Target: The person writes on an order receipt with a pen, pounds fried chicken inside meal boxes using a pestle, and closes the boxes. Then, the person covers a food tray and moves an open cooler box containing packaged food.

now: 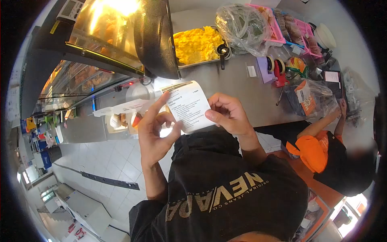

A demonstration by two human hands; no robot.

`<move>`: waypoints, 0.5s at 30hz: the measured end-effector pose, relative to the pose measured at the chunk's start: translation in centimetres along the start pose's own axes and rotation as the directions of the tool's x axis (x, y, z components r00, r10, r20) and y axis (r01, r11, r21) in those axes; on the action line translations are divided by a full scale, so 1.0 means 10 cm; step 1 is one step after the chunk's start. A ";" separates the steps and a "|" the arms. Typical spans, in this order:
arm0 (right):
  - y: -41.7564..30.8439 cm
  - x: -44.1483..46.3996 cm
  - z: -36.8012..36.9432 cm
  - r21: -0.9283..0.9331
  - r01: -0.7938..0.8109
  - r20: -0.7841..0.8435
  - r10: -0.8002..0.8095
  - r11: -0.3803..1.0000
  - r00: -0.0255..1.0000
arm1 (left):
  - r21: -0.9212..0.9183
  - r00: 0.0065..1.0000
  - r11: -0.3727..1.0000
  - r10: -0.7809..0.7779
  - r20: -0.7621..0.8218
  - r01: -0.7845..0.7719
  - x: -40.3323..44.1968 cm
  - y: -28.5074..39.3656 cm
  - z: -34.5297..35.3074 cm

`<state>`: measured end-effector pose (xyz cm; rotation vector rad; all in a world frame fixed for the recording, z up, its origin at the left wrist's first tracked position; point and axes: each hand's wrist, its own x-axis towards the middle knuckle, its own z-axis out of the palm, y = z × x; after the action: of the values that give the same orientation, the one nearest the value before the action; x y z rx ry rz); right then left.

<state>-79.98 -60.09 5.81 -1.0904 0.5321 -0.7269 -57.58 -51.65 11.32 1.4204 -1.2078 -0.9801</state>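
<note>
A printed order slip (pixel 190 105), with "1 Item" and a line starting "Spicy Chicken" legible on it, is held up in front of my body. My right hand (pixel 230 116) pinches its right edge, thumb on the printed face. Along the left edge, my left hand (pixel 156 135) has its index finger at the upper corner and its thumb near the lower corner. Just beyond my left hand sits an open white carton (pixel 123 108) with food inside, partly hidden by my fingers.
A metal tray of yellow chips (pixel 198 45) with a black scoop (pixel 222 51) stands behind the slip. Upper left is a lit food warmer (pixel 109 34). Tape rolls, plastic bags (pixel 242 26) and pink baskets (pixel 308 38) crowd the right. Another person in black and orange (pixel 318 151) is at right.
</note>
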 end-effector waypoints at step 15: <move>0.01 -0.03 0.01 -0.004 0.012 -0.032 -0.012 1.000 0.999 | -0.032 0.999 0.999 -0.032 0.013 0.033 0.01 0.02 0.03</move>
<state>-80.11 -59.74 5.73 -1.0880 0.5549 -0.7556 -57.86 -51.81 11.43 1.4147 -1.1768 -1.0280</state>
